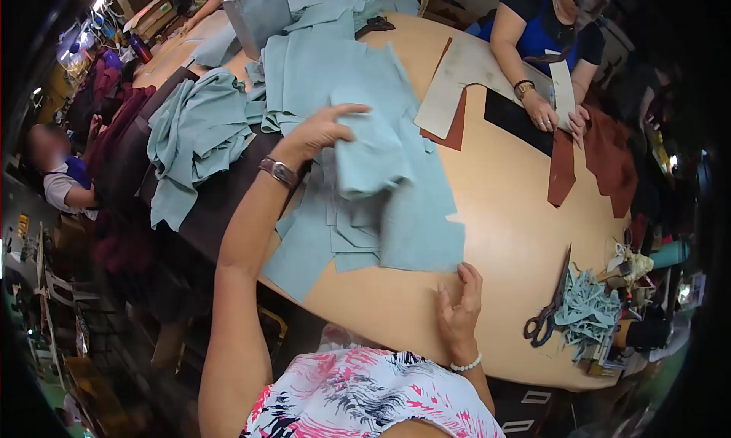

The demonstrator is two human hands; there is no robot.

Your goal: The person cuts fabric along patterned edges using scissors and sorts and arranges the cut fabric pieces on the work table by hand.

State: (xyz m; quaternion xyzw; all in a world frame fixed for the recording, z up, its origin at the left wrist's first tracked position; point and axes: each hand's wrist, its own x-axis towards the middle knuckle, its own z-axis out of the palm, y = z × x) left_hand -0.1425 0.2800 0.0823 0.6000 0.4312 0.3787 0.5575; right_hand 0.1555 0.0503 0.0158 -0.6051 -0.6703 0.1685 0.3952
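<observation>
My left hand (321, 130) reaches over the table and grips a folded piece of light blue-green fabric (371, 152), raised above the pile. The lower edge of that piece is blurred. Beneath it, cut pieces of the same cloth (422, 232) lie in overlapping layers near the table's front edge. My right hand (459, 308) rests by the near right corner of these layers, thumb and fingers apart, fingertips at or just beside the cloth's edge; whether they touch it I cannot tell.
Crumpled blue-green fabric (199, 130) lies at left, near a grey metal box (259, 18). Scissors (547, 308) and fabric scraps (590, 308) sit at right. Across the table a co-worker's hands (560, 118) handle a pale strip over rust-brown pieces (609, 160). Another person stands far left.
</observation>
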